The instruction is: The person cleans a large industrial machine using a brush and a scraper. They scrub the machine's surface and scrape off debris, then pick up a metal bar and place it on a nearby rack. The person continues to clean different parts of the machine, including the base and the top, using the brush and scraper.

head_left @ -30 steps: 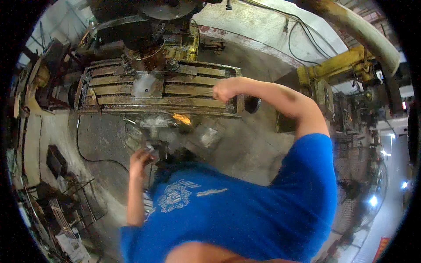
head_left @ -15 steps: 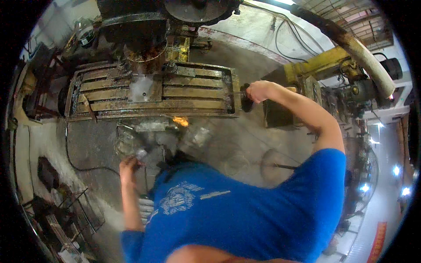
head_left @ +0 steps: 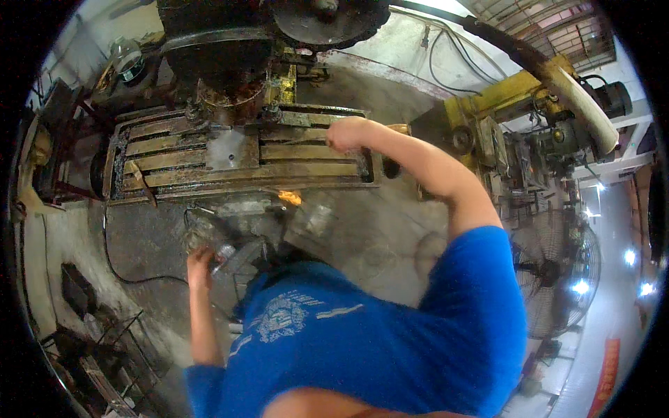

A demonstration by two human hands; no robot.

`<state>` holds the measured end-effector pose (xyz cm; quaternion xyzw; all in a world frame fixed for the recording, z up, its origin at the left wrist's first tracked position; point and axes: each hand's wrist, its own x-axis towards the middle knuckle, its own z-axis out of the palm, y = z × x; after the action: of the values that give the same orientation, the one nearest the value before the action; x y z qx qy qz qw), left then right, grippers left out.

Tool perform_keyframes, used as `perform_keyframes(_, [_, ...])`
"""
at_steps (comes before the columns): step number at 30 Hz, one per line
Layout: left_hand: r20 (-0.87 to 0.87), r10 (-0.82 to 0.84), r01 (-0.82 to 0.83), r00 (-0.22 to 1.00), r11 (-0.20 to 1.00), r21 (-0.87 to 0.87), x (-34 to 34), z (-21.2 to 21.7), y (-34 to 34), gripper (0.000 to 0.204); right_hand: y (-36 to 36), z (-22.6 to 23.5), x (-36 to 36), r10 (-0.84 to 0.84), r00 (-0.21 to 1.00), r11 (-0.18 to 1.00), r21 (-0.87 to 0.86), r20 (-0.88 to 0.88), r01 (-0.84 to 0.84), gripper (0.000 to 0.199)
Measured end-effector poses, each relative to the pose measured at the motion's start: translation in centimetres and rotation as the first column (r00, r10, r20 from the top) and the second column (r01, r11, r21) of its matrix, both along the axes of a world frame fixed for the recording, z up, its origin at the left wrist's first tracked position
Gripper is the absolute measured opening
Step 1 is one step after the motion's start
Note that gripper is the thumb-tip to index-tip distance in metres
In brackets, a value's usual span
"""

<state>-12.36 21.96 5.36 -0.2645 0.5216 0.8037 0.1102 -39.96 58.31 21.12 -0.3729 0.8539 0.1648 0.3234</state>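
My right hand (head_left: 346,134) is over the right part of the slotted machine table (head_left: 306,169), fingers curled closed. Whether they hold anything small is hidden. A dark handwheel (head_left: 391,167) sits at the table's right end, apart from this hand. In the middle of the table lies a flat grey metal plate (head_left: 230,148), below the rusty machine head (head_left: 230,94). My left hand (head_left: 201,258) is low in front of the table, with its fingers bent beside a shiny metal part (head_left: 224,254). What it grips there cannot be made out.
A narrow bar (head_left: 142,184) lies across the table's front left edge. An orange-yellow piece (head_left: 289,198) is at the front. A black hose (head_left: 132,279) runs along the floor at left. A large fan (head_left: 550,268) and a yellow machine (head_left: 498,97) stand to the right.
My right hand has left the handwheel at the table's right end and moved left over the table. My left hand stays in nearly the same place.
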Motion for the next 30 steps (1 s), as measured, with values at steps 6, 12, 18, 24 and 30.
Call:
perform_keyframes(6, [0.055,0.043,-0.043,0.998,0.999,-0.006,1.0,0.2,0.8,0.016,-0.7,-3.1,-1.4,-0.002,0.998,0.991,-0.131,0.066,0.011,0.016])
perform_keyframes(12, [0.056,0.158,-0.153,0.986,0.985,-0.078,1.7,1.1,2.8,0.010,5.7,-1.4,-0.9,-0.046,0.997,0.963,0.267,0.058,0.029,0.012])
perform_keyframes(18, [0.046,0.139,-0.139,0.989,0.990,0.001,2.1,1.5,3.7,0.012,7.9,2.2,0.9,-0.040,0.999,0.949,0.313,-0.032,0.048,0.020])
perform_keyframes(24, [0.061,0.069,-0.068,0.996,0.998,-0.007,0.9,-0.3,1.7,0.018,7.5,-0.4,-1.2,-0.008,0.998,0.973,0.231,0.070,-0.009,0.010])
perform_keyframes(30, [0.039,-0.046,0.046,0.998,0.999,0.010,0.1,-1.5,-0.2,0.017,8.9,-0.8,0.1,-0.054,0.998,0.952,0.300,-0.030,0.061,0.003])
